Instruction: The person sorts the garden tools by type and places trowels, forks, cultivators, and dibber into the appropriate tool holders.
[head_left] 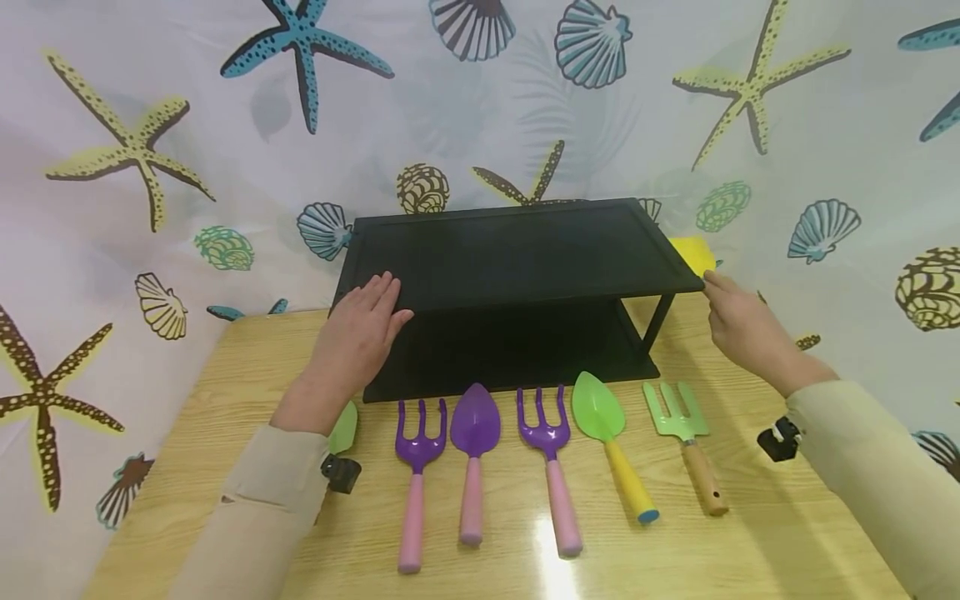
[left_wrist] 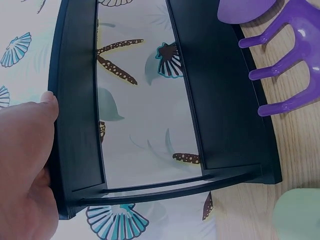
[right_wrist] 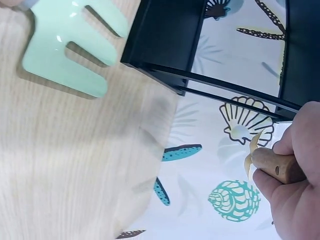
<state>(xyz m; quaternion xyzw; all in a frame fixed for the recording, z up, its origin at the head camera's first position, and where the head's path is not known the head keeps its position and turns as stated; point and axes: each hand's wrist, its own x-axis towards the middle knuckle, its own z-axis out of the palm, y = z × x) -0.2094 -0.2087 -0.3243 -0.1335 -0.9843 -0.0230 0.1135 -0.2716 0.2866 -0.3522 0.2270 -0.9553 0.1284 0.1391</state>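
A black two-tier shelf (head_left: 525,254) stands on the wooden table against the patterned cloth. My left hand (head_left: 360,329) rests on the front left part of its top board, fingers straight and thumb spread. Near the front right corner of that board, my right hand (head_left: 742,321) grips a garden tool by its wooden handle (right_wrist: 275,166). The tool's yellow head (head_left: 693,254) shows just beyond the shelf's right edge; its exact kind cannot be made out. In the right wrist view, only a thin curved edge of the head is visible.
Before the shelf lie a purple fork (head_left: 420,450), a purple trowel (head_left: 475,421), another purple fork (head_left: 545,433), a green trowel (head_left: 597,407) with yellow handle and a pale green fork (head_left: 678,417). Another green tool (head_left: 343,429) lies partly under my left arm.
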